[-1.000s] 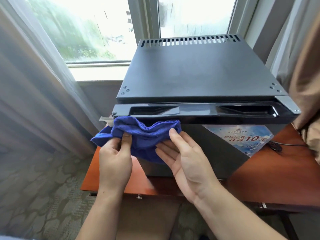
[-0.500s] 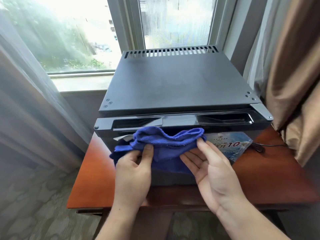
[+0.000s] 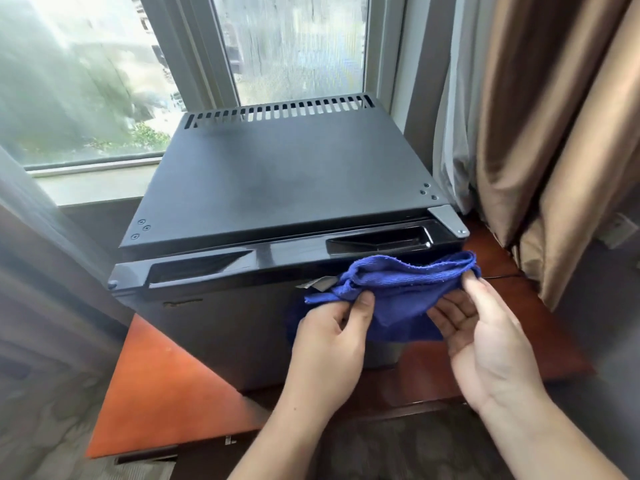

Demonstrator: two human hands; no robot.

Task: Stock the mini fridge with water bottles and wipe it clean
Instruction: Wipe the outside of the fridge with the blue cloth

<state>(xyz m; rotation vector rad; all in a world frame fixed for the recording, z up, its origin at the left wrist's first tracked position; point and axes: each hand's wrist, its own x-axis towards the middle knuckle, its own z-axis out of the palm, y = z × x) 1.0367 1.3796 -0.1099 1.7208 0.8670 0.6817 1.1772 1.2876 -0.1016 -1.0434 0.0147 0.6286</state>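
Note:
A black mini fridge point(image 3: 277, 181) stands shut on a low wooden table point(image 3: 162, 386), its door facing me. A blue cloth point(image 3: 401, 289) lies against the top right of the door front. My left hand point(image 3: 329, 344) pinches the cloth's left end between thumb and fingers. My right hand point(image 3: 485, 337) holds the right end, thumb over the cloth's edge and the straight fingers spread beneath it. No water bottles are in view.
A window point(image 3: 287, 46) and sill lie behind the fridge. Sheer curtain point(image 3: 41, 244) hangs at the left, brown drapes point(image 3: 554, 133) at the right close to the fridge's corner. A black cable point(image 3: 502, 277) runs on the table at the right. Patterned carpet lies below.
Both hands have slid the cloth rightward along the top of the door front, from its left end to its right end. It now covers the sticker seen earlier.

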